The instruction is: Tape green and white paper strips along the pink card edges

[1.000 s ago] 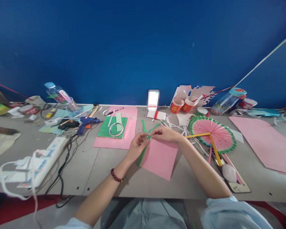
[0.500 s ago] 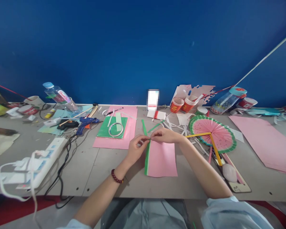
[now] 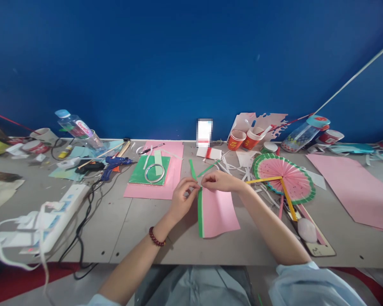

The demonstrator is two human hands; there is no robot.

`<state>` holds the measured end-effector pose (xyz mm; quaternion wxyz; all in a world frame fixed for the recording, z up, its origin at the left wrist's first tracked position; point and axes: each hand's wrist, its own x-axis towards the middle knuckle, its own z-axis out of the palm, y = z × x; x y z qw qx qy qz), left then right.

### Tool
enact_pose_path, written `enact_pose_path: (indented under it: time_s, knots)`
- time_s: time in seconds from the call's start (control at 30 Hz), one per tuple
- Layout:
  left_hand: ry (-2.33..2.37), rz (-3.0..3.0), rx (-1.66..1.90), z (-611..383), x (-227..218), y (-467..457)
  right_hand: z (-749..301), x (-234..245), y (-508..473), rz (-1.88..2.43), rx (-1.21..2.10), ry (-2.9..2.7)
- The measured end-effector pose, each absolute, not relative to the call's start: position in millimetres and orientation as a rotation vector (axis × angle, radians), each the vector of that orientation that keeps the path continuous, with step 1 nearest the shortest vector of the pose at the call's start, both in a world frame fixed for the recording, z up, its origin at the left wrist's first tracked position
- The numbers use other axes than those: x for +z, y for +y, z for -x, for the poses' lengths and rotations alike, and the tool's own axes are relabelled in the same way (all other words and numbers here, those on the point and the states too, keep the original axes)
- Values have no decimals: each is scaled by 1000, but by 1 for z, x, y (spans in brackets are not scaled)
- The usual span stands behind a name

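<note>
A sheet of pink paper (image 3: 218, 214) with a green strip (image 3: 200, 216) along its left edge is in front of me. My left hand (image 3: 184, 197) pinches the sheet at its top left corner, beside the upper end of the strip. Close by, the fingers of my right hand (image 3: 219, 182) are closed at the same top edge, fingertips almost meeting those of the left. What exactly lies between the fingertips is partly hidden. Just beyond the hands lie loose green strips (image 3: 192, 168).
Left are a green paper pack (image 3: 140, 173) with a tape roll (image 3: 154, 173), a blue glue gun (image 3: 116, 165) and a power strip (image 3: 59, 219). On the right lie a watermelon-patterned paper fan (image 3: 293, 170) and pink sheets (image 3: 354, 191). Red paper cups (image 3: 236, 140) stand at the back.
The lower part of the pink sheet has swung slightly right, and its bottom right corner is lifted or curved. Both hands stay almost in place, fingers still closed.
</note>
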<state>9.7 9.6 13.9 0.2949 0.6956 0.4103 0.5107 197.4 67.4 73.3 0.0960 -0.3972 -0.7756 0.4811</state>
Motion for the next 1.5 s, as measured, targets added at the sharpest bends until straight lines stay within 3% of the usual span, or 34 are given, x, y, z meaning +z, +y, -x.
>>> enact_pose_path:
  time_s: [0.7, 1.5]
  knots:
    - [1156, -2469, 1531, -8, 9, 10, -195, 73, 65, 1204, 1350, -2329]
    - [1118, -2415, 1437, -9, 10, 8, -197, 76, 66, 1258, 1349, -2298]
